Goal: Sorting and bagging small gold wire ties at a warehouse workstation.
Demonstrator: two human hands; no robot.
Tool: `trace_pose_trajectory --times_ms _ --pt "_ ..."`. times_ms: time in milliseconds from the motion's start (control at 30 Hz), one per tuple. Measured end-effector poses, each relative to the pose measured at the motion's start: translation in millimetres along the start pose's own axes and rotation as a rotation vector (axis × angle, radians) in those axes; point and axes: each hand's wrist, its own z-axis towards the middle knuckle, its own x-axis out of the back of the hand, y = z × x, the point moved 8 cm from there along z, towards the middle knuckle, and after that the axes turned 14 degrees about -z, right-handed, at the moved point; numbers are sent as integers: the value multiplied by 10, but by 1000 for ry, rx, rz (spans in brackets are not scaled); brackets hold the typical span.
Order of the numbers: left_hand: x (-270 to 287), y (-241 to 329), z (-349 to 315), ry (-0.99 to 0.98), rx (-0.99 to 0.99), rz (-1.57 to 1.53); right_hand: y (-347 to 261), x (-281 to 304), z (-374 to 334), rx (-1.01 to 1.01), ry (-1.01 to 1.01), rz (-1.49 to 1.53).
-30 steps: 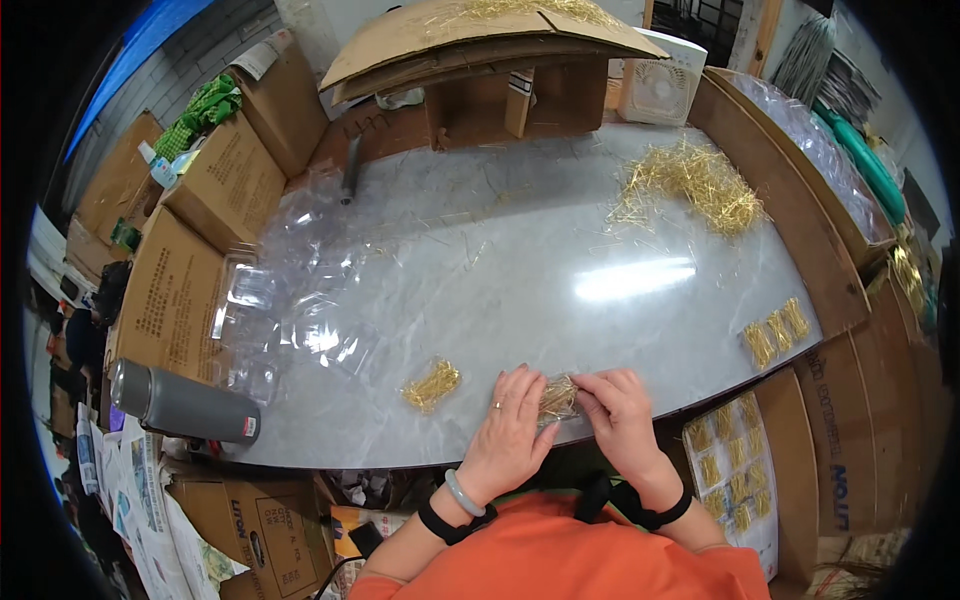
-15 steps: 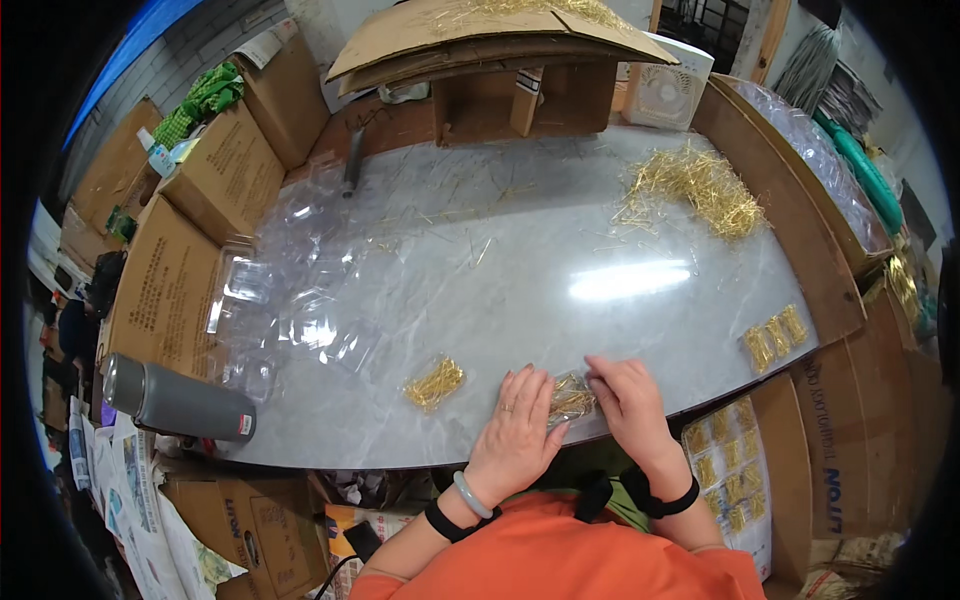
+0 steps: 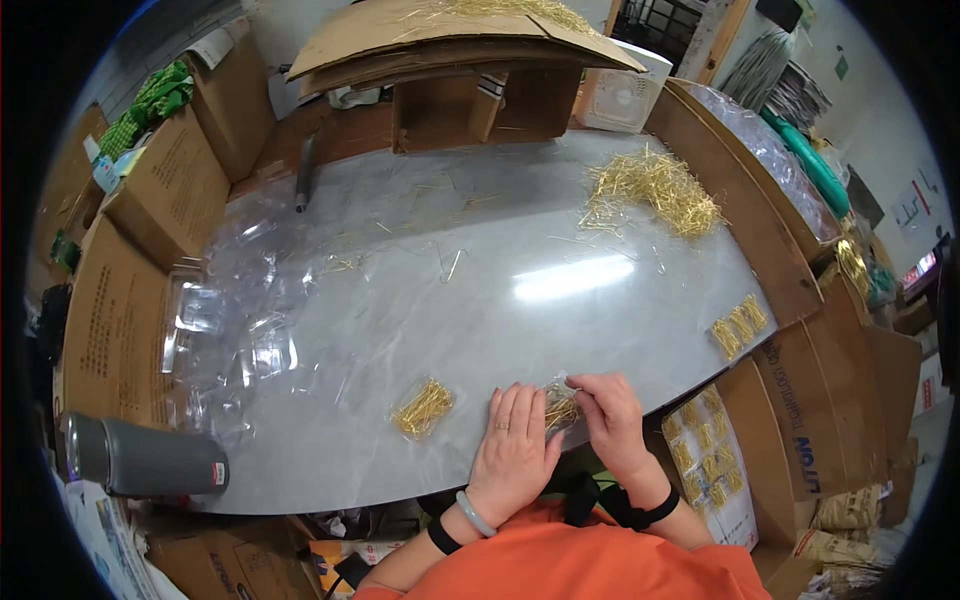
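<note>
At the table's near edge lies a clear plastic box (image 3: 561,408) filled with thin gold-coloured pins. My left hand (image 3: 515,445) rests flat along its left side, fingers stretched out and close together. Above the box's upper right corner, my right hand (image 3: 612,415) has thumb and forefinger pinched at the clear plastic. Part of the box is hidden between the hands. To the left of my left hand lies another clear pack of gold pins (image 3: 423,408), untouched. Several filled packs (image 3: 738,326) stand side by side near the right edge.
A loose heap of gold pins (image 3: 655,192) lies at the far right. Empty clear plastic boxes (image 3: 270,350) spread over the left side, with a grey bottle (image 3: 160,457) at the near left. Cardboard walls (image 3: 745,195) border the grey table (image 3: 450,330). More filled packs (image 3: 705,445) sit below the right edge.
The view has swung a little to the right. My right thumb and forefinger now meet at the box's upper corner. My left hand stays beside the box.
</note>
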Motion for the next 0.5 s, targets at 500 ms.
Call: trace_pose_trajectory --times_ms 500 --pt "-29 -31 -32 -19 -13 -32 180 -19 -203 -69 -143 -80"
